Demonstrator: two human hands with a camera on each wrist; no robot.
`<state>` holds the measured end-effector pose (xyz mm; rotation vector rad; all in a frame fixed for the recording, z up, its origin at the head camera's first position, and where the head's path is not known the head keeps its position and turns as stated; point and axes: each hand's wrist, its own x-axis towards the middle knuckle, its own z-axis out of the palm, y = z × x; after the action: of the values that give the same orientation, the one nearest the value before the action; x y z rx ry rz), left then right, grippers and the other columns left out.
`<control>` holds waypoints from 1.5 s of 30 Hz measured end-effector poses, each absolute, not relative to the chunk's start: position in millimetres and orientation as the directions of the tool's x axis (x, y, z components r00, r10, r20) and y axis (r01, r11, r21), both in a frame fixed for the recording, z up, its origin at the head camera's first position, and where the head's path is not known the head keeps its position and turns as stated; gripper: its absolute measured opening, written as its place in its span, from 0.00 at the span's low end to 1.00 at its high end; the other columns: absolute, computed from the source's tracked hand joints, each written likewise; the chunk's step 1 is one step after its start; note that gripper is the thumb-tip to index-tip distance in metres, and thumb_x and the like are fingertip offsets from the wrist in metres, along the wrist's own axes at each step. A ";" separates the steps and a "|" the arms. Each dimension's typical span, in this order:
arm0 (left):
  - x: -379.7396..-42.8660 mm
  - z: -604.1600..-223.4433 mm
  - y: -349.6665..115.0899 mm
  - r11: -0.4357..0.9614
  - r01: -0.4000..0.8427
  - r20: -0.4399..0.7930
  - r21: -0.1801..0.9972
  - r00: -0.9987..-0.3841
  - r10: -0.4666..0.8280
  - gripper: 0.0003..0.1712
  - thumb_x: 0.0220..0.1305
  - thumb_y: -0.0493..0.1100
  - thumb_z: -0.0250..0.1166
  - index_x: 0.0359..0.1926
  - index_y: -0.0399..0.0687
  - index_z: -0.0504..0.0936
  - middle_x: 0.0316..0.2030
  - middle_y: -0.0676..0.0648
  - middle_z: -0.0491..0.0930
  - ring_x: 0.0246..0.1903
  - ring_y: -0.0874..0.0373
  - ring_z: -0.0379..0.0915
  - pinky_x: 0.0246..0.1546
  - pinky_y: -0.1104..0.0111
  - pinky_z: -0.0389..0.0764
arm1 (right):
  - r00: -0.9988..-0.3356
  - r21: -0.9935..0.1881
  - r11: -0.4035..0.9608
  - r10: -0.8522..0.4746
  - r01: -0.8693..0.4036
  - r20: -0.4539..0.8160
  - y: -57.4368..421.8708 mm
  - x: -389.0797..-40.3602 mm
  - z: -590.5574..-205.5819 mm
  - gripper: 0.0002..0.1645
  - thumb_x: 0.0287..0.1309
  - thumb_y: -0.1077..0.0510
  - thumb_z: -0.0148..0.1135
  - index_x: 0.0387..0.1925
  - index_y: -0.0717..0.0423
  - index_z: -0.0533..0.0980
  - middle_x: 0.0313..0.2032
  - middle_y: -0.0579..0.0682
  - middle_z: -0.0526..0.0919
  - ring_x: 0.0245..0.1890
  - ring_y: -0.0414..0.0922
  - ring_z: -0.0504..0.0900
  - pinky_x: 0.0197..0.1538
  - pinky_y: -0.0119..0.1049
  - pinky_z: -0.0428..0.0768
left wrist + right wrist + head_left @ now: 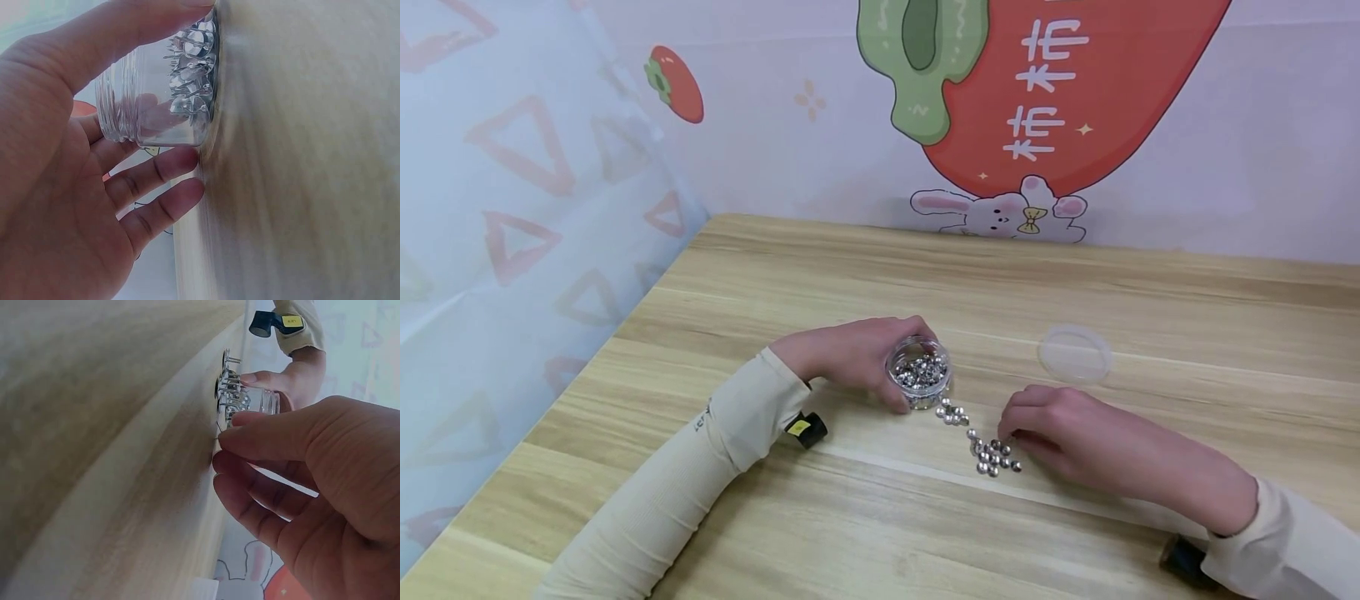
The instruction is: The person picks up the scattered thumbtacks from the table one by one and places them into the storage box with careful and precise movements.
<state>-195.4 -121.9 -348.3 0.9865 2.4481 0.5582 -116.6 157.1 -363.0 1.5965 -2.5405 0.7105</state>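
Note:
My left hand (861,354) grips a clear round jar (159,125) standing on the table, thumb on one side and fingers around the other. Silver thumbtacks (921,372) lie heaped in its bottom, and its mouth is uncovered. Loose thumbtacks (992,457) lie to the right of the jar, several of them point up, in a larger cluster and a small group (952,412) by the jar's base. At the larger cluster's right edge, my right hand (1060,429) has its thumb and fingertips together low over the wood, pinching a thumbtack (218,430) mostly hidden by the thumb.
A translucent round lid (1075,353) lies flat on the wooden table (850,517), beyond the right hand. Behind the table hangs a printed cloth (775,158), and another patterned cloth (512,275) runs along the left edge. Black wrist devices (807,429) sit under both sleeves.

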 end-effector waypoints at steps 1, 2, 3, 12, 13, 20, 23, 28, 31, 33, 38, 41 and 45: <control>-195.3 -348.0 -122.0 0.665 0.543 -0.246 0.513 -0.649 0.720 0.47 0.38 0.48 0.79 0.61 0.52 0.66 0.55 0.51 0.75 0.52 0.60 0.69 0.57 0.63 0.73 | -0.465 -0.347 0.361 -0.838 -0.865 0.286 156.7 -116.6 -363.1 0.17 0.47 0.73 0.68 0.34 0.48 0.81 0.34 0.41 0.83 0.35 0.36 0.79 0.35 0.38 0.85; -195.3 -347.8 -122.2 0.667 0.543 -0.247 0.510 -0.651 0.718 0.47 0.38 0.48 0.79 0.61 0.52 0.66 0.55 0.51 0.75 0.52 0.61 0.69 0.57 0.63 0.73 | -0.467 -0.344 0.365 -0.836 -0.865 0.287 156.3 -116.5 -363.0 0.17 0.47 0.72 0.68 0.34 0.48 0.81 0.33 0.41 0.83 0.35 0.36 0.79 0.35 0.38 0.85; -195.2 -347.5 -122.4 0.667 0.543 -0.246 0.510 -0.651 0.719 0.47 0.38 0.48 0.79 0.61 0.52 0.66 0.55 0.50 0.75 0.52 0.60 0.69 0.57 0.63 0.73 | -0.472 -0.341 0.372 -0.834 -0.863 0.286 156.0 -116.2 -362.8 0.17 0.47 0.72 0.68 0.33 0.48 0.81 0.33 0.40 0.82 0.34 0.35 0.78 0.34 0.37 0.85; -195.7 -346.8 -123.7 0.664 0.552 -0.242 0.504 -0.648 0.722 0.47 0.39 0.49 0.79 0.61 0.53 0.66 0.55 0.50 0.74 0.53 0.60 0.69 0.58 0.62 0.73 | -0.510 -0.332 0.418 -0.817 -0.846 0.270 152.2 -114.5 -361.0 0.17 0.47 0.72 0.68 0.32 0.46 0.80 0.32 0.38 0.81 0.33 0.34 0.77 0.34 0.37 0.85; -195.8 -346.8 -123.8 0.663 0.552 -0.242 0.505 -0.647 0.723 0.47 0.39 0.49 0.79 0.61 0.52 0.66 0.55 0.50 0.74 0.53 0.60 0.69 0.58 0.62 0.73 | -0.511 -0.334 0.419 -0.816 -0.844 0.270 151.7 -114.4 -361.0 0.17 0.48 0.72 0.67 0.32 0.47 0.80 0.32 0.38 0.81 0.33 0.34 0.77 0.34 0.37 0.85; -195.5 -346.8 -125.9 0.666 0.552 -0.242 0.502 -0.650 0.721 0.47 0.38 0.49 0.79 0.61 0.52 0.66 0.55 0.50 0.75 0.53 0.60 0.69 0.58 0.62 0.72 | -0.525 -0.330 0.434 -0.807 -0.838 0.271 148.1 -115.9 -357.1 0.16 0.48 0.72 0.66 0.31 0.47 0.79 0.30 0.38 0.80 0.32 0.34 0.77 0.33 0.36 0.85; -195.0 -346.2 -126.8 0.664 0.547 -0.241 0.509 -0.650 0.720 0.47 0.38 0.49 0.79 0.61 0.52 0.66 0.55 0.50 0.75 0.53 0.59 0.69 0.58 0.62 0.72 | -0.534 -0.321 0.448 -0.803 -0.834 0.266 142.6 -121.0 -349.1 0.15 0.48 0.72 0.67 0.31 0.48 0.80 0.30 0.40 0.81 0.31 0.34 0.77 0.33 0.37 0.85; -195.0 -346.8 -127.1 0.668 0.538 -0.245 0.515 -0.654 0.716 0.47 0.38 0.49 0.79 0.61 0.52 0.66 0.55 0.51 0.75 0.52 0.61 0.69 0.57 0.64 0.72 | -0.569 -0.312 0.489 -0.778 -0.815 0.265 121.1 -135.9 -329.8 0.12 0.48 0.70 0.69 0.34 0.52 0.82 0.31 0.44 0.84 0.32 0.36 0.79 0.36 0.40 0.86; -196.5 -349.0 -126.2 0.658 0.556 -0.236 0.508 -0.645 0.727 0.45 0.38 0.50 0.79 0.59 0.54 0.66 0.54 0.53 0.75 0.51 0.62 0.69 0.56 0.65 0.73 | -0.555 -0.284 0.481 -0.769 -0.830 0.318 104.2 -144.3 -323.5 0.11 0.48 0.69 0.70 0.34 0.53 0.83 0.30 0.46 0.85 0.30 0.38 0.78 0.35 0.40 0.85; -197.4 -350.0 -125.7 0.642 0.570 -0.225 0.512 -0.632 0.741 0.43 0.39 0.50 0.79 0.57 0.54 0.67 0.51 0.53 0.76 0.49 0.62 0.70 0.54 0.65 0.74 | -0.541 -0.260 0.475 -0.760 -0.841 0.360 94.1 -149.3 -322.4 0.10 0.48 0.67 0.71 0.33 0.54 0.83 0.29 0.46 0.85 0.28 0.40 0.78 0.35 0.41 0.84; -198.2 -349.3 -124.9 0.615 0.588 -0.208 0.525 -0.612 0.763 0.41 0.39 0.51 0.79 0.54 0.53 0.66 0.47 0.52 0.76 0.46 0.60 0.71 0.52 0.62 0.76 | -0.544 -0.224 0.497 -0.732 -0.838 0.411 81.5 -155.8 -322.9 0.08 0.48 0.66 0.71 0.32 0.55 0.81 0.29 0.48 0.86 0.29 0.43 0.79 0.40 0.48 0.82; -197.6 -347.7 -124.1 0.610 0.590 -0.208 0.530 -0.607 0.767 0.44 0.40 0.50 0.79 0.57 0.53 0.66 0.49 0.51 0.76 0.48 0.59 0.70 0.53 0.61 0.75 | -0.565 -0.221 0.524 -0.713 -0.823 0.416 81.2 -155.3 -322.7 0.12 0.48 0.65 0.72 0.37 0.56 0.81 0.35 0.51 0.86 0.36 0.47 0.80 0.44 0.53 0.80; -195.9 -345.8 -123.4 0.620 0.588 -0.222 0.519 -0.608 0.762 0.44 0.41 0.49 0.78 0.60 0.52 0.66 0.52 0.51 0.76 0.50 0.60 0.70 0.57 0.61 0.74 | -0.599 -0.233 0.555 -0.692 -0.798 0.402 83.2 -154.4 -321.5 0.43 0.44 0.53 0.77 0.63 0.54 0.69 0.66 0.61 0.67 0.61 0.58 0.68 0.59 0.66 0.69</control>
<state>-195.9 -123.4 -345.8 1.0710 2.4217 0.5584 -154.4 83.2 -321.5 1.2399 -2.5286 0.5768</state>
